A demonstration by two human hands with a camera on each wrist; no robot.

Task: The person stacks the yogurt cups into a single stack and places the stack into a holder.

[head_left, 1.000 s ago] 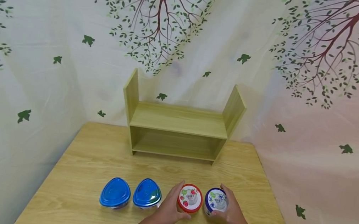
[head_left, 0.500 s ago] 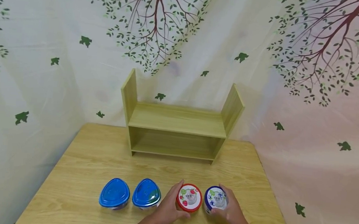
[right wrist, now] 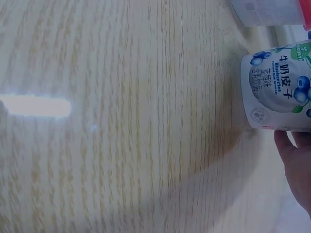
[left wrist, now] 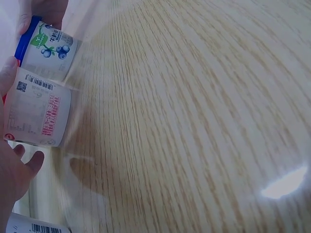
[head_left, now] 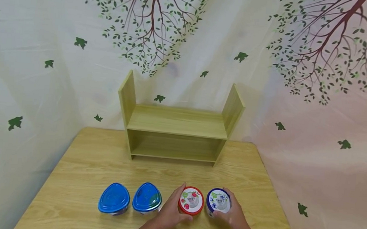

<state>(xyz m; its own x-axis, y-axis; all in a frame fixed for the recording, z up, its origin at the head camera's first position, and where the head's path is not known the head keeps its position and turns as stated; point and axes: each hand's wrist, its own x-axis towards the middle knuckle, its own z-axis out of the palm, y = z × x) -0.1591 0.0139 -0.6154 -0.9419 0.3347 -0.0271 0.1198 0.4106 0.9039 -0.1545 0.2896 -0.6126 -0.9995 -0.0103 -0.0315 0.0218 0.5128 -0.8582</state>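
Note:
In the head view my left hand (head_left: 168,212) curls round the left side of a round cup with a red-rimmed lid (head_left: 191,201) printed with strawberries. My right hand (head_left: 236,218) grips a matching cup with a dark blue rim (head_left: 219,201) from its right side. The two cups stand side by side on the wooden table (head_left: 94,165). In the left wrist view, the white side of the red-lidded cup (left wrist: 39,109) shows a barcode and red print. Blueberry pictures mark the wall of the blue-rimmed cup (right wrist: 279,90) in the right wrist view.
Two tubs with blue, rounded-triangle lids stand left of my hands, the outer tub (head_left: 114,198) and the inner tub (head_left: 147,198). A two-tier wooden shelf (head_left: 177,121) with upright side panels is at the back of the table. A tree-printed cloth (head_left: 223,34) hangs behind.
The head view has shifted slightly, so the scene slides a little to the left. Both hands keep their places at the two cups, with the blue-rimmed cup's lid slightly more visible.

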